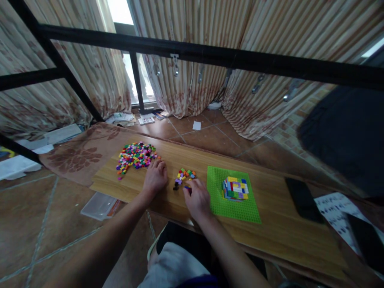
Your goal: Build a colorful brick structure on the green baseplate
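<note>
Looking at a chunky little block build [235,188], boxy, patchwork-coloured in yellow, blue, red, white, lilac and green, with pale bricks and a bit of red across the top. Sitting on a bright green studded plate [215,178], toward the right half of the long wooden table [279,232]. Count-wise: one build, one plate, two lots of loose bricks. Big heap [136,154] off to the left, all mixed colours, way too many to count. Small cluster [183,175] between the hands, maybe a dozen or so, overlapping too much for an exact number. Left hand [156,176] right by the heap's edge, fingers curled, can't tell if pinching anything. Right hand [198,200] between cluster and plate, fingers bent over a dark bluish brick [189,189], can't tell if actually gripped. Also got one black slab [303,200] farther right, plus one clear plastic box [100,206] below the table's left end.
</note>
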`<state>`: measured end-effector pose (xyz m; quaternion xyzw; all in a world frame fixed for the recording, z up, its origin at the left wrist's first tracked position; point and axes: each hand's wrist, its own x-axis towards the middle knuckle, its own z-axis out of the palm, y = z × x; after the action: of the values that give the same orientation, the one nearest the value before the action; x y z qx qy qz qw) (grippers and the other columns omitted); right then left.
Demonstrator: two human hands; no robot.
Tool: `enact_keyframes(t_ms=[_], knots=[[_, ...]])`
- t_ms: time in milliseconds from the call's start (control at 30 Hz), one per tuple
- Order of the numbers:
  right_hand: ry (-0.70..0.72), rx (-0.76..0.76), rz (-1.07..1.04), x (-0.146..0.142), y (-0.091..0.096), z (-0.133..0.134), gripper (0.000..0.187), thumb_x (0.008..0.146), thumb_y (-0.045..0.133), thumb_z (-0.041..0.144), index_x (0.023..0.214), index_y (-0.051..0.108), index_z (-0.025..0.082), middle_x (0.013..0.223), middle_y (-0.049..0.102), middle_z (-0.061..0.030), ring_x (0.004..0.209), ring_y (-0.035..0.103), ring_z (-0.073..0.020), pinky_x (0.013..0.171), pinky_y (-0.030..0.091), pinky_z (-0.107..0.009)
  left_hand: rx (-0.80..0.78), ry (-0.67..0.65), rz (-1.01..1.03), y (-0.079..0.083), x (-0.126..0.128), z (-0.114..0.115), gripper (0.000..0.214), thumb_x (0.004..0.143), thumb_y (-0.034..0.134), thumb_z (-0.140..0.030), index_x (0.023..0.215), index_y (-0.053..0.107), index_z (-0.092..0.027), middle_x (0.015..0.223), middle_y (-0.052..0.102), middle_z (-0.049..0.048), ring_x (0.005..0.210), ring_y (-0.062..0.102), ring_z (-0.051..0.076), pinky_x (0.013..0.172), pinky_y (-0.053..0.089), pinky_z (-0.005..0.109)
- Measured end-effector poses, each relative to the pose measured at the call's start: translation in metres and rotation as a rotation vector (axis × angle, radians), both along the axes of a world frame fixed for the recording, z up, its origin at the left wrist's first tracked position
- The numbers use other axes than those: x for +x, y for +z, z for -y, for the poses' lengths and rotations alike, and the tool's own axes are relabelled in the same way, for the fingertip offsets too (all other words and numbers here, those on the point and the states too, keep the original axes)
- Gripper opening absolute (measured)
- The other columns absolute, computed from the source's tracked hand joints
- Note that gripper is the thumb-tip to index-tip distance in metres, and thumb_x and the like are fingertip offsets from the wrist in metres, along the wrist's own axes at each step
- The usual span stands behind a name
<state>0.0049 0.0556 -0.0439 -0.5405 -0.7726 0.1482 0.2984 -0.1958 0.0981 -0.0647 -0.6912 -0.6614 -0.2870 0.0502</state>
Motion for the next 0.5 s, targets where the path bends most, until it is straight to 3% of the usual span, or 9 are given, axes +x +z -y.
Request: enact_keyframes(t_ms=[233,500], knots=[[0.022,-0.02,0.159,-0.025,0.01,-0.012,0.017,0.087,0.052,0.019,0.097,0.066,0.02,0.099,0.064,-0.0113,0.097,0.052,-0.0268,0.087,0.042,-0.041,-0.007,-0.011,0.007,0.0,-0.002,0.0,0.025,0.087,0.043,-0.019,0.103,0.062,-0.017,0.113,0.062,0.0137,0.115,0.054,0.028,0.104,0.042,0.043],[0.026,-0.002,0.224,-0.028,0.008,-0.016,0.02,0.089,0.047,0.014,0.096,0.065,0.019,0.097,0.066,-0.0108,0.098,0.052,-0.0256,0.086,0.042,-0.04,0.008,-0.009,0.017,0.001,-0.003,-0.002,0.025,0.087,0.043,-0.021,0.103,0.062,-0.017,0.114,0.062,0.0133,0.112,0.055,0.028,0.101,0.044,0.043]])
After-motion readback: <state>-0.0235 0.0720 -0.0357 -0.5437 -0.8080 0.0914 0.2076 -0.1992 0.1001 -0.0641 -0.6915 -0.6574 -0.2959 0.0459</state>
